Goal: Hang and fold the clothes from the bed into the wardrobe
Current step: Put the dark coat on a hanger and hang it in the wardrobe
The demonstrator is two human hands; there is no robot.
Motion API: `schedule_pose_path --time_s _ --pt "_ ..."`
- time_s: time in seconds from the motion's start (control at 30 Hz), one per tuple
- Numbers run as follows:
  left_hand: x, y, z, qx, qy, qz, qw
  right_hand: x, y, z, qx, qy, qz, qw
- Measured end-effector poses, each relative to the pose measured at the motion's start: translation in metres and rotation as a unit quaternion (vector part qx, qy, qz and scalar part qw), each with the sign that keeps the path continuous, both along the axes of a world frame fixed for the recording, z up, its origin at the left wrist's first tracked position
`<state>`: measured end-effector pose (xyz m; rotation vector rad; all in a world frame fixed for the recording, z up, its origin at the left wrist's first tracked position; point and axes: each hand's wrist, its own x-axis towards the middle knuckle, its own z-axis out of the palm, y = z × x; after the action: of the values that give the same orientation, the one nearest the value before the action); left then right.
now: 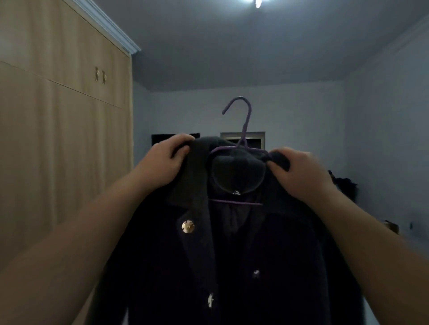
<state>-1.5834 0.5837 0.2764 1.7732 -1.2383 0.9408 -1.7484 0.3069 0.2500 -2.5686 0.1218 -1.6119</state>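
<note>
A dark jacket (pixel 232 255) with gold buttons hangs on a purple hanger (pixel 243 125), held up in front of me at chest height. The hanger's hook points up and to the left, and its lower bar crosses inside the collar. My left hand (pixel 162 162) grips the jacket's left shoulder and lapel. At the other shoulder, my right hand (pixel 299 174) pinches the fabric by the hanger's arm. The wooden wardrobe (pixel 58 139) fills the left side, its doors closed. The bed is out of sight.
Small upper cabinet doors with two brass knobs (pixel 100 75) sit above the wardrobe's tall doors. A dark garment (pixel 343 185) hangs on the right wall. Two dark openings show on the far wall behind the jacket. A ceiling lamp (pixel 257 2) glows overhead.
</note>
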Motion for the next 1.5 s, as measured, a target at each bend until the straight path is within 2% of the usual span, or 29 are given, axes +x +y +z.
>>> schedule_pose_path --time_s 0.03,0.1,0.23,0.3,0.37,0.53,0.67,0.77,0.87,1.03,1.3,1.37,1.5 --pt "0.006 0.005 -0.002 0.030 -0.017 0.028 0.999 0.000 0.001 0.002 -0.003 0.002 0.001 1.000" --pt "0.016 0.017 -0.005 0.076 0.008 0.047 0.996 0.003 0.003 0.002 -0.017 0.015 -0.002 1.000" --pt "0.001 0.034 -0.015 0.110 0.109 -0.029 0.988 0.015 0.012 -0.002 0.005 0.021 0.006 1.000" --pt "-0.015 0.037 -0.023 0.165 0.091 -0.027 0.982 0.019 0.017 -0.006 0.019 0.028 0.017 0.999" --pt "-0.022 0.035 -0.031 0.196 0.046 0.021 0.979 0.021 0.021 -0.007 0.033 0.061 0.043 0.997" --pt "-0.016 0.043 -0.036 0.108 0.046 0.058 0.991 0.018 0.030 -0.001 0.078 0.154 0.167 0.971" --pt "-0.022 0.060 -0.028 0.031 0.034 0.089 0.995 0.004 0.027 0.008 0.123 0.244 0.275 0.922" --pt "-0.032 0.074 -0.023 0.009 0.024 0.113 0.993 0.003 0.027 0.008 0.093 0.281 0.268 0.917" --pt "-0.040 0.094 -0.022 0.013 0.022 0.135 0.991 0.015 0.049 0.002 0.041 0.287 0.249 0.924" --pt "-0.043 0.154 -0.031 0.024 0.038 0.170 0.984 0.049 0.099 -0.010 0.027 0.277 0.320 0.906" --pt "-0.090 0.287 -0.036 0.000 0.004 0.301 0.954 0.087 0.220 0.004 -0.120 0.224 0.345 0.904" --pt "-0.109 0.326 -0.034 -0.007 -0.010 0.332 0.943 0.093 0.263 0.009 -0.135 0.212 0.387 0.887" --pt "-0.141 0.414 -0.026 -0.016 -0.014 0.395 0.918 0.109 0.357 0.020 -0.102 0.227 0.535 0.808"
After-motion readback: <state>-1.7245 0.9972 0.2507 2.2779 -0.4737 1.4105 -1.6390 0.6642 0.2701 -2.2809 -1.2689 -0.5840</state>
